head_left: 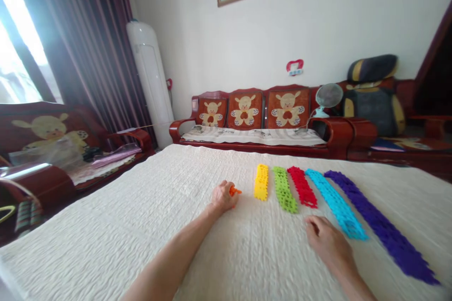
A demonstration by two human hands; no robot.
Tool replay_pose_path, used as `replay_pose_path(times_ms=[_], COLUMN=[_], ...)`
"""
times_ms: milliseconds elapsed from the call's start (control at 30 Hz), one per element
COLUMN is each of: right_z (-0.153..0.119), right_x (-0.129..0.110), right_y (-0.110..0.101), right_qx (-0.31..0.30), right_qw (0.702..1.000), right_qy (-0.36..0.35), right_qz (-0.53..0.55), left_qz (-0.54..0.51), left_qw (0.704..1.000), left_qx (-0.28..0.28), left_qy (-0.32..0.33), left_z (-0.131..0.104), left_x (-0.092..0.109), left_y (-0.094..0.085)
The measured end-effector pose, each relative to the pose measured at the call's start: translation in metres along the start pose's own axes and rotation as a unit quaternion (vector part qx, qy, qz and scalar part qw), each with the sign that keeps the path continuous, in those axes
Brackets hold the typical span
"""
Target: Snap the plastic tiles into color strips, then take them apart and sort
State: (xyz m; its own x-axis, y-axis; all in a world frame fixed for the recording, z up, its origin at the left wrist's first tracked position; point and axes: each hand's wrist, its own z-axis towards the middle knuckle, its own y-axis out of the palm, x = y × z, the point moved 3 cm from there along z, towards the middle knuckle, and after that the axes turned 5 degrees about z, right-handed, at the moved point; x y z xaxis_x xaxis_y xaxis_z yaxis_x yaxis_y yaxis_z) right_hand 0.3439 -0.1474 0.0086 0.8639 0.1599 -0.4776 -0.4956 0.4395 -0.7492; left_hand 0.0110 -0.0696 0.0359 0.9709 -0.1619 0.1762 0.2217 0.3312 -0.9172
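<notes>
Left hand point(223, 197) closed round an orange piece point(234, 191) at the bench point(106, 225); yellow strip point(261, 182) just right of it. Right hand point(327, 241) curled, contents hidden, near light-blue strip point(336, 203). Risk: low sweep skews strips; slack grip drops orange.

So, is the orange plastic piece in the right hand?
No, the left hand holds the orange plastic piece, left of the yellow strip.

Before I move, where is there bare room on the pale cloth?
The broadest patch of pale cloth lies left of the left hand; another lies between it and the right hand, nearer than the green strip. Crowded: from the yellow strip across to the purple strip.
</notes>
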Motion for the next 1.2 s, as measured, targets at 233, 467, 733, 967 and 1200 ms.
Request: replay_pose_path(times_ms=[233,467,733,967,1200], right_z=[0.002,0.0,-0.001,-0.002,-0.002], right_x=[0.005,0.002,-0.002,-0.005,-0.001], right_y=[0.006,0.005,0.004,0.0,0.001], right_qx=[-0.002,-0.008,-0.007,0.006,-0.002], right_qw=[1.0,1.0,0.999,1.0,1.0], right_qy=[-0.007,-0.005,0.002,-0.017,-0.007], right_qz=[-0.012,-0.025,-0.038,-0.013,-0.011], left_qz=[0.1,0.165,0.121,-0.094,-0.021], left_qw=[0.973,0.934,0.975,0.992,0.99], left_qx=[0.005,-0.017,0.035,-0.087,-0.077], left_qy=[-0.21,-0.315,-0.185,-0.016,-0.12], left_z=[0.012,-0.015,0.037,0.07,0.054], left_x=[-0.134,-0.237,-0.124,0.093,0.141], left_y=[-0.063,-0.098,-0.062,0.031,0.056])
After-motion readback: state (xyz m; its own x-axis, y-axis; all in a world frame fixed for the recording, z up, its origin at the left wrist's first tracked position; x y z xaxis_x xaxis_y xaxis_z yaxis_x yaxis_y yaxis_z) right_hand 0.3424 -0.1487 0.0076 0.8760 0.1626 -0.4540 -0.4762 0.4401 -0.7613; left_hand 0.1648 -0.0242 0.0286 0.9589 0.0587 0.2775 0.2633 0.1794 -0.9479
